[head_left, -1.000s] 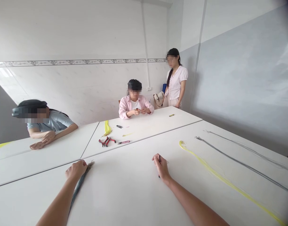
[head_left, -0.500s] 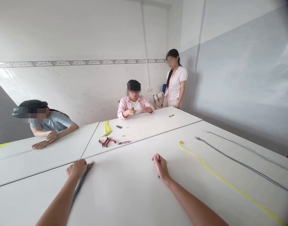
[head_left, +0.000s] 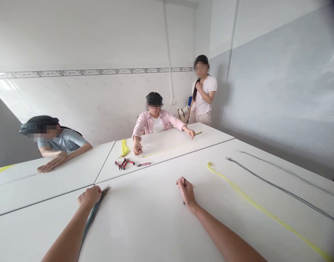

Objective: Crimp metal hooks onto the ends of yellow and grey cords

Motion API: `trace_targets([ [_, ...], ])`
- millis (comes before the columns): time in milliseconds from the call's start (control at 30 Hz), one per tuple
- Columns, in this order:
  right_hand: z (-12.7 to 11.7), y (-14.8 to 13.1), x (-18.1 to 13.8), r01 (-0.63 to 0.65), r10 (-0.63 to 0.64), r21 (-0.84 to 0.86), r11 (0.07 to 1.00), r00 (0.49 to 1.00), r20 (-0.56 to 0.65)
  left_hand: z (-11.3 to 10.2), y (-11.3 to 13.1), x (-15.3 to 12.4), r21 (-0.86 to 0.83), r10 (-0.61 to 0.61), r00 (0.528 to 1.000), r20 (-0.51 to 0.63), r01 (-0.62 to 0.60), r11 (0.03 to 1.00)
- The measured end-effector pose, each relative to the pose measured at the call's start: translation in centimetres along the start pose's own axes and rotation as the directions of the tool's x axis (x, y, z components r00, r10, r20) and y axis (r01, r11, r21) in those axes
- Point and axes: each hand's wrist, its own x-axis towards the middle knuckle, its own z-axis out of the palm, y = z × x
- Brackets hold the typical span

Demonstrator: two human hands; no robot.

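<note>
My left hand is closed at the frayed upper end of a bundle of blue-grey strands lying on the white table. Its fingertips are mostly hidden, so how many strands they grip does not show. Farther right, my right hand is curled around a slim dark tool. The tool's ends stick out above and below the fist; its exact kind is hidden. To the right of this hand, a long yellow strand bundle stretches across the tabletop.
Dark grey strands and thinner grey strands lie at right. Across the table seam are red-handled pliers, a pink-handled tool and yellow strands. Two people sit opposite; another person stands behind.
My hands stay almost where they were. The seated person in pink has spread both arms over the table, one hand near the yellow-black item. The standing person has raised a hand to the chest.
</note>
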Motion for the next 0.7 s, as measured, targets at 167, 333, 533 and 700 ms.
trace_targets([
  [167, -0.04, -0.09, -0.05, -0.015, 0.015, -0.006, 1.0, 1.0, 0.004, 0.07, -0.11, -0.16, 0.005, 0.0, 1.0, -0.006, 0.0, 1.0],
  [333, -0.13, -0.48, -0.22, -0.03, 0.03, -0.011, 0.999, 0.999, 0.01, -0.14, -0.34, 0.16, 0.0, 0.003, 1.0, -0.018, -0.003, 1.0],
  [533, -0.16, -0.65, -0.14, -0.026, 0.026, -0.012, 1.0, 1.0, 0.003, 0.11, -0.34, 0.65, -0.004, -0.006, 1.0, -0.002, 0.005, 1.0],
  [700, -0.21, -0.66, -0.08, -0.027, 0.027, -0.014, 1.0, 1.0, 0.002, 0.37, -0.36, 0.79, -0.015, 0.009, 1.0, 0.015, -0.009, 1.0],
])
